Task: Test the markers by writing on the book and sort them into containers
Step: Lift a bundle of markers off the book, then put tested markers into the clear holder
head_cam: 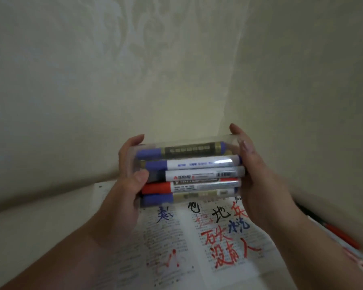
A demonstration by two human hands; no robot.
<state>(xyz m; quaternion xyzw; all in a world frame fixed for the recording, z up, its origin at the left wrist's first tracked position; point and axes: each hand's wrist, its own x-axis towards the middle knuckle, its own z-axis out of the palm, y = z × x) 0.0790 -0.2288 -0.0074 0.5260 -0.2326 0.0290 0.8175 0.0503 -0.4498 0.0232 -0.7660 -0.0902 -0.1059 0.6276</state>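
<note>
Head view: left hand (125, 185) and right hand (258, 176) clasp fingers around container (228, 143) of markers (201, 175) over book (197, 266) marked 没有人.

Pretty dim overall, with a yellow-green cast across the wall (176, 70). The light is soft, with no hard shadows. There's a white glare streak on the clear container (224, 161). Everything looks smeary, the wide lens bends the edges, and the book (197, 248) has blurry small print.
</note>
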